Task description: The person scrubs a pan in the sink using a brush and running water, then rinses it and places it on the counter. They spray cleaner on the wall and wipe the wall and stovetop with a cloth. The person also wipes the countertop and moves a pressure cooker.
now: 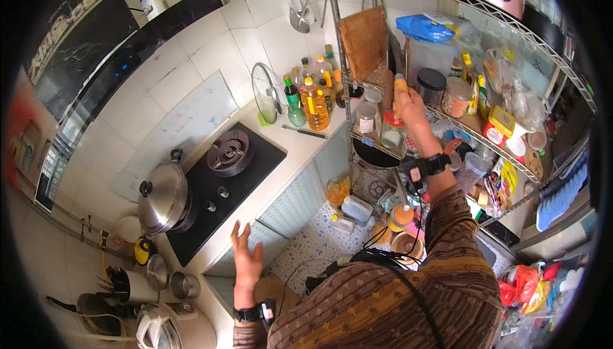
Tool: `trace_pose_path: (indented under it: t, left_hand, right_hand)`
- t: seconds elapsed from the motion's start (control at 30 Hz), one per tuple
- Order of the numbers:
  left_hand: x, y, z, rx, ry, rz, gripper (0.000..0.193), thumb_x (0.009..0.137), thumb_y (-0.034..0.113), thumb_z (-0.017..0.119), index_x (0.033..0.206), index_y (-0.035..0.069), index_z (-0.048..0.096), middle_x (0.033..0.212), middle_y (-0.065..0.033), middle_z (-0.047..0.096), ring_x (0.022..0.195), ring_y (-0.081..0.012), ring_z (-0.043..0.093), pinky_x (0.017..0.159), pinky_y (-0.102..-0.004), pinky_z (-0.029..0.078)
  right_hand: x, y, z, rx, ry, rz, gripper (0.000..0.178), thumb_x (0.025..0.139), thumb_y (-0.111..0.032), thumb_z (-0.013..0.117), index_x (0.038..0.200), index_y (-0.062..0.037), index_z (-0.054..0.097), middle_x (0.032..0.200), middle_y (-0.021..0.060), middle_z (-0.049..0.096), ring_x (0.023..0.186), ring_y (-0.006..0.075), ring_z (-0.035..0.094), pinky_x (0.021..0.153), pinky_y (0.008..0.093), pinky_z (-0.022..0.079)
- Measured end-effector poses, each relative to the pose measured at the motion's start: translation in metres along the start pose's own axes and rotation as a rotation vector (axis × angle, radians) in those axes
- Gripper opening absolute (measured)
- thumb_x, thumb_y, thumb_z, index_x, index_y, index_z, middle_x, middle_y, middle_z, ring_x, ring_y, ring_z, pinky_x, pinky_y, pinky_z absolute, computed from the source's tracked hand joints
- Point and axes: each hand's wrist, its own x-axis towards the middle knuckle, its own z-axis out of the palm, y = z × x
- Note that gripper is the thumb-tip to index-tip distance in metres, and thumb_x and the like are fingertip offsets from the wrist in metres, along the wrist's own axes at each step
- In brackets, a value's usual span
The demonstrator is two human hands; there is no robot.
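Note:
My right hand [414, 116] reaches up to the wire shelf at the right, its fingers wrapped round a yellowish stick-like handle with a grey tip [400, 84]. What the handle belongs to is hidden by the hand. Close to its left, a brown rod [388, 87] stands upright, and a red-rimmed jar [392, 119] sits just below the fingers. Dark-lidded jar [431, 86] and clear jar [456, 98] stand to the right of the hand. My left hand [247, 258] hovers in front of the counter edge by the stove, fingers spread, holding nothing.
A lidded steel pot [163, 197] and an unoccupied burner [228, 152] are on the black stove [255, 176]. Bottles, including an oil bottle [315, 107], crowd the counter corner. A wooden cutting board [363, 45] leans on the rack. Containers [359, 210] stand on the tiled floor.

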Motion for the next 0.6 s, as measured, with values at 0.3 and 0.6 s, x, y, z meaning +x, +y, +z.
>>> trace_pose_path:
  t: [0.3,0.6]
  left_hand:
    - [-0.154,-0.119,-0.038,-0.084,0.309,-0.504,0.037,0.082,0.0,0.056,0.118,-0.001,0.051,0.11,-0.0129,0.057,0.101,-0.021,0.057,0.089,-0.032,0.044]
    - [-0.211,-0.117,-0.022,-0.393,0.556,-0.621,0.031,0.083,0.003,0.057,0.113,-0.003,0.054,0.101,-0.0112,0.063,0.095,-0.0178,0.059,0.086,-0.0287,0.047]
  right_hand:
    - [0.114,0.039,-0.021,0.221,-0.05,0.146,0.038,0.084,-0.05,0.054,0.083,-0.0121,0.055,0.065,0.0032,0.055,0.052,0.0153,0.051,0.046,0.0278,0.04]
    - [0.142,0.039,-0.032,-0.427,0.02,0.264,0.054,0.086,-0.055,0.04,0.067,-0.0059,0.05,0.052,0.0094,0.049,0.04,0.0222,0.049,0.035,0.0349,0.039]
